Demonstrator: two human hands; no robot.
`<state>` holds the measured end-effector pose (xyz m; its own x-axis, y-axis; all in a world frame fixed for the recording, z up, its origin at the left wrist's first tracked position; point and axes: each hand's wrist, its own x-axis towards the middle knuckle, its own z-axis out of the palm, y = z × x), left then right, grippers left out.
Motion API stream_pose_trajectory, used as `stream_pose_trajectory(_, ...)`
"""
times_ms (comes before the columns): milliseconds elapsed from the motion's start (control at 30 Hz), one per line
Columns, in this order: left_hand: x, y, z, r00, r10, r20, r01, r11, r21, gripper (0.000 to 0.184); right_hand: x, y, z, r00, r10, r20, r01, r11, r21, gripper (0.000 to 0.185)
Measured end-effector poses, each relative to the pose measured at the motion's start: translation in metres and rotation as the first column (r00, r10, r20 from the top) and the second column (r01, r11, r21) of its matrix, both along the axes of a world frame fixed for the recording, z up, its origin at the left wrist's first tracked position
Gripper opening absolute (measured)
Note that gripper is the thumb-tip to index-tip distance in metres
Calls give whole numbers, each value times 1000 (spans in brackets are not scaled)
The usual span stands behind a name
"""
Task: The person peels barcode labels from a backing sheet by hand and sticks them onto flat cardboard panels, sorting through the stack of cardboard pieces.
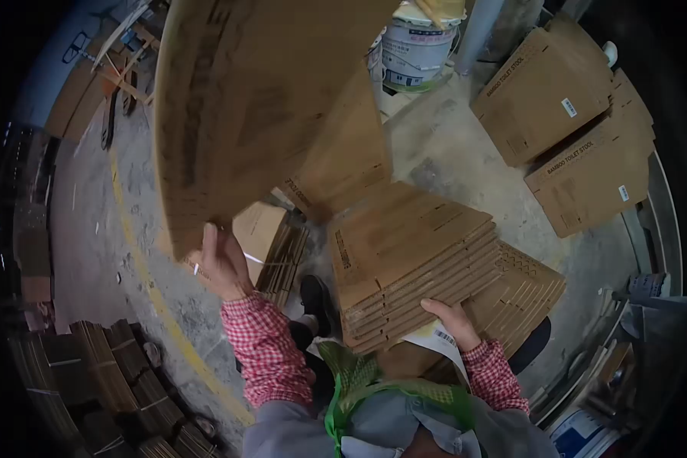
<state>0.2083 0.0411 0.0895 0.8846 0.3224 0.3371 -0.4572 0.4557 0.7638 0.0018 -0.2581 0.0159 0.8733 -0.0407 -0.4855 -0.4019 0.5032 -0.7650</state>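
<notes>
My left hand (pixel 223 262) grips the lower edge of a large flattened cardboard box (pixel 244 114), thumb on its face. This box is raised, tilted and blurred, and it covers much of the upper left. My right hand (pixel 452 324) is closed on the near edge of a stack of flattened cardboard boxes (pixel 412 244) in front of my body. A white sheet with a barcode label (pixel 439 337) hangs just below that hand. More flattened boxes (pixel 515 294) fan out to the right under the stack. Both sleeves are red and white checked.
Printed box bundles (pixel 546 95) lie on the concrete floor at upper right. A white paint bucket (pixel 416 53) stands at the back. A tied cardboard bundle (pixel 278 252) sits beyond my left wrist; more tied bundles (pixel 107 374) are at lower left, past a yellow floor line (pixel 149 286).
</notes>
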Motion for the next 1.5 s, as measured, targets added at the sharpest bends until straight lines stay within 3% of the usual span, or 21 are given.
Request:
stream_pose_trajectory(100, -1, 1, -26, 991, -136, -9, 133, 981, -140, 58, 0, -2, 8, 992, 31, -119, -16, 993, 118, 56)
stream_pose_trajectory(133, -4, -6, -35, 992, -109, -61, 97, 981, -168, 57, -1, -1, 12, 984, 52, -170, -22, 984, 177, 57)
stream_pose_trajectory(200, -4, -25, -66, 986, -87, -143, 41, 955, -294, 53, -12, -5, -9, 985, 106, -135, -99, 993, 58, 57)
stream_pose_trajectory(333, 5, -30, -191, 898, -49, -438, -169, 880, -444, 40, -3, 1, 7, 989, 9, -151, 0, 998, 61, 56)
stream_pose_trajectory(467, -14, -23, -327, 649, -259, -716, 26, 947, -319, 30, -3, 1, 11, 981, 19, -196, -7, 998, 61, 55)
stream_pose_trajectory(533, -26, -17, -343, 425, -66, -903, 144, 990, -4, 28, -10, -4, -5, 978, -2, -210, -11, 998, -63, 56)
stream_pose_trajectory(567, -26, -17, -311, 390, -40, -920, 212, 976, 48, 36, -14, -9, -16, 984, -3, -180, -19, 993, -121, 57)
stream_pose_trajectory(633, -12, 11, -343, 394, 135, -909, 617, 694, 371, 54, -12, -14, -23, 982, 3, -188, -32, 988, -152, 57)
stream_pose_trajectory(667, -9, 15, -340, 556, 256, -791, 566, 580, 586, 60, -17, -13, -23, 979, 21, -202, -53, 986, -156, 58)
stream_pose_trajectory(700, -5, 10, -317, 697, 336, -633, 484, 431, 762, 66, -8, -8, 1, 928, 7, -373, -90, 974, -206, 57)
stream_pose_trajectory(733, 0, 2, -292, 759, 257, -598, 467, 423, 776, 70, -9, -9, 2, 914, -25, -405, -67, 975, -212, 57)
stream_pose_trajectory(833, 34, -47, -195, 898, 94, -431, 349, 447, 824, 60, -9, -12, -9, 957, 15, -289, -50, 992, -114, 55)
stream_pose_trajectory(933, 50, -87, -186, 876, 11, -482, 409, 512, 755, 24, -12, -13, -8, 950, 64, -305, -111, 984, -137, 60)
stream_pose_trajectory(1000, 52, -87, -200, 854, -61, -517, 370, 770, 519, 19, -12, -16, -11, 911, 108, -399, -154, 985, -84, 59)
stream_pose_trajectory(1033, 48, -74, -208, 855, -76, -512, 336, 834, 437, 17, -17, -11, -15, 941, 11, -337, -14, 1000, -6, 56)
stream_pose_trajectory(1100, 41, -63, -212, 830, -17, -557, 165, 962, 216, 17, -28, -15, -31, 947, 7, -322, -10, 1000, -8, 56)
stream_pose_trajectory(1300, 58, -10, -267, 824, 53, -564, 146, 942, 302, 28, -8, -10, 0, 948, 20, -318, -14, 1000, 19, 60)
stream_pose_trajectory(1367, 75, -1, -278, 814, 101, -572, 274, 802, 531, 34, -6, -5, 2, 947, -13, -320, 30, 998, 49, 60)
stream_pose_trajectory(1400, 77, 2, -278, 823, 141, -550, 311, 698, 645, 49, -13, -10, -9, 966, 101, -237, -145, 974, -176, 58)
stream_pose_trajectory(1433, 78, 1, -280, 822, 126, -556, 328, 694, 641, 49, -17, -12, -19, 966, 83, -244, -128, 976, -176, 58)
stream_pose_trajectory(1500, 80, -2, -282, 598, 502, -625, 542, 321, 777, 63, -16, -19, -29, 999, -13, 49, 30, 934, -357, 79)
